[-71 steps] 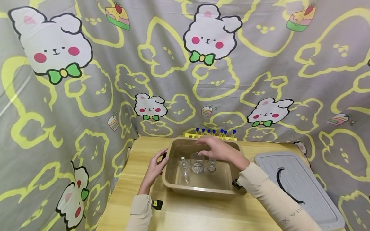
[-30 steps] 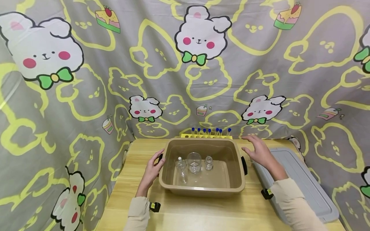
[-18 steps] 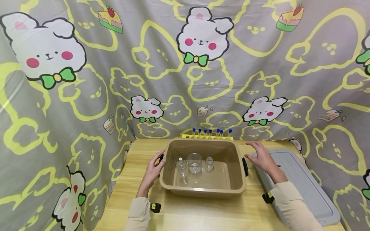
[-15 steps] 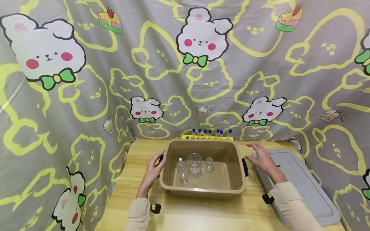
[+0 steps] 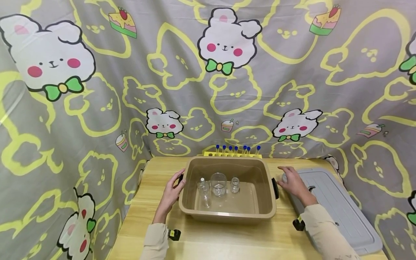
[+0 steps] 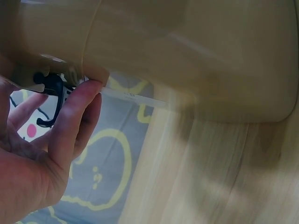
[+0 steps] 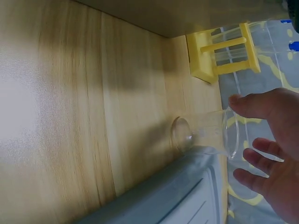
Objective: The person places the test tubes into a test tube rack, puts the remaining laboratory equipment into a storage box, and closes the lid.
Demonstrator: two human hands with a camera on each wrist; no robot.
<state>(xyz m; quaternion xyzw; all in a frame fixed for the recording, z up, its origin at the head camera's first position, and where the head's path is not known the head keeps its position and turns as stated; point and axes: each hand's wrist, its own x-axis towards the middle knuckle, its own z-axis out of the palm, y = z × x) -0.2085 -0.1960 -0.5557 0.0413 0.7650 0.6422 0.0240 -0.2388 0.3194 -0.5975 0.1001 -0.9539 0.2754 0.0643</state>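
My left hand rests at the left side of a brown plastic bin. In the left wrist view its fingers touch the bin wall beside a black latch. To the right of the bin, my right hand is at a clear beaker standing on the table. The thumb is right at the beaker's rim and the other fingers are spread on the far side. Inside the bin are a clear bottle with a white cap, a wide glass vessel and a small glass jar.
A grey lid lies on the wooden table at the right, close beside the beaker. Behind the bin stands a yellow rack with several blue-capped tubes. A patterned curtain encloses the table's back and sides.
From above the bin, my right hand has moved out to the right and come down to the beaker by the lid. My left hand stays at the bin's side.
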